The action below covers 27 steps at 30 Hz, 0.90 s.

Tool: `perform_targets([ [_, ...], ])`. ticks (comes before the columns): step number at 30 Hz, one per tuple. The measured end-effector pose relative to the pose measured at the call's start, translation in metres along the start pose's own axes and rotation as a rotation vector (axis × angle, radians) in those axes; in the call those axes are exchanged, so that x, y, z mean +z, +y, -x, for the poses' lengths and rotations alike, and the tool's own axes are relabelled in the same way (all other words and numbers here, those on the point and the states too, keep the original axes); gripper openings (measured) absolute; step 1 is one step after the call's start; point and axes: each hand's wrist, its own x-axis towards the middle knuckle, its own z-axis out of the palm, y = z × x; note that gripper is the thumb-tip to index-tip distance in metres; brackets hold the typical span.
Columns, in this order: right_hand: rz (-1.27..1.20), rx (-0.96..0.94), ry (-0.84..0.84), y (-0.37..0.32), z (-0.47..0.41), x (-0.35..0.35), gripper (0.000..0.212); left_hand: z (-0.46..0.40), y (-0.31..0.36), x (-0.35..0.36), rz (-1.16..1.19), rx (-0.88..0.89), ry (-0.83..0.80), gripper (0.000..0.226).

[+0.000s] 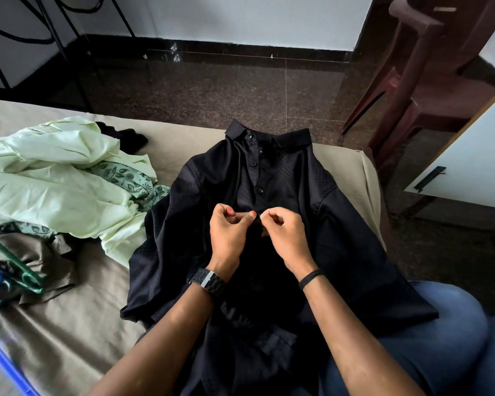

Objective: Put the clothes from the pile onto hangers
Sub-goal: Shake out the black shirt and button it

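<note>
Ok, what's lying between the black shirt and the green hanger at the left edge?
In the head view, the pile: a pale green garment over a leaf-print cloth, with olive fabric nearest the green hanger. The black shirt touches the pale garment.

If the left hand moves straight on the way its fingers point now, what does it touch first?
Most likely the right hand: the left hand pinches the black shirt placket, its fingertips nearly meeting the right's.

left wrist: black link watch (pixel 207 279) | right wrist: black band (pixel 311 278) | blue jeans (pixel 429 347)
</note>
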Motion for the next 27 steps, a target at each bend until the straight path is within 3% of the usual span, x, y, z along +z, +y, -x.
perform_targets([
  [3, -0.079, 0.051, -0.022, 0.004, -0.001, 0.002, 0.014, 0.000, 0.001, 0.002, 0.153, -0.093, -0.023, 0.042],
  [10, -0.036, 0.037, -0.047, 0.006, -0.003, 0.001, 0.012, 0.001, -0.001, 0.002, 0.187, -0.126, -0.024, 0.040],
  [16, -0.232, 0.177, -0.080, 0.000, -0.002, 0.005, 0.012, -0.003, -0.004, 0.002, 0.295, -0.180, -0.048, 0.040],
  [21, 0.098, -0.016, -0.013, -0.004, 0.000, 0.004, 0.006, -0.005, -0.005, 0.002, 0.256, -0.156, -0.028, 0.042],
  [27, 0.265, -0.319, 0.105, -0.007, 0.007, 0.007, 0.007, -0.012, -0.001, 0.004, 0.189, -0.117, -0.016, 0.042],
])
